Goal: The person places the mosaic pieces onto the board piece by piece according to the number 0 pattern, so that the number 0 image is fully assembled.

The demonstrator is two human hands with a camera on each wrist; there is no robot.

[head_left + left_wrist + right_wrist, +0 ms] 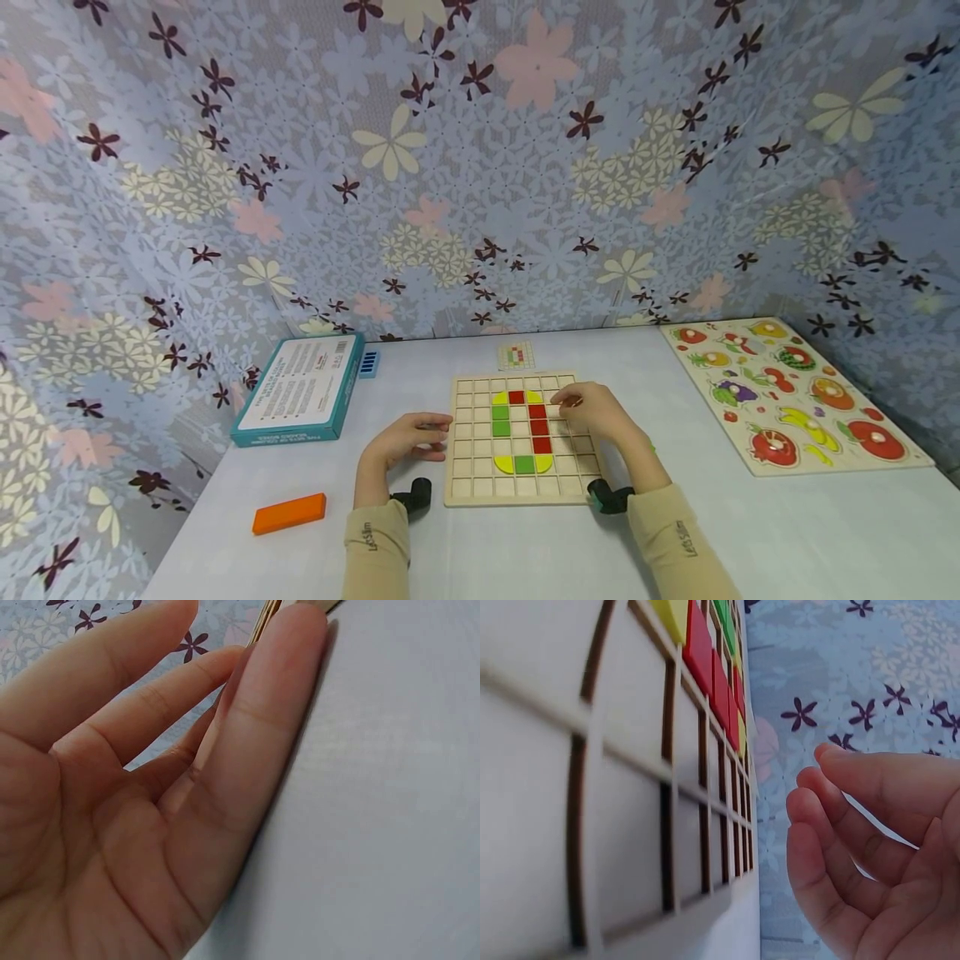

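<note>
A wooden grid board [471, 485] lies on the table with a ring of tiles set in its cells. Red square tiles [540, 427] line the ring's right side, with another at the top. Green square tiles [500, 427] sit on the left and at the bottom, and yellow rounded tiles [503, 464] form the corners. My left hand [408, 439] rests by the board's left edge, fingertips at the rim, thumb and fingers apart. Over the board's right part hovers my right hand [600, 410]. Its fingers [806, 847] bend loosely towards the thumb, with nothing visible between them.
Behind the board lies a small pattern card [516, 356]. At left are a teal box [296, 387], a small blue item [369, 364] and an orange block [288, 513]. A fruit puzzle board [795, 396] lies at right. A patterned cloth [480, 208] hangs behind the table.
</note>
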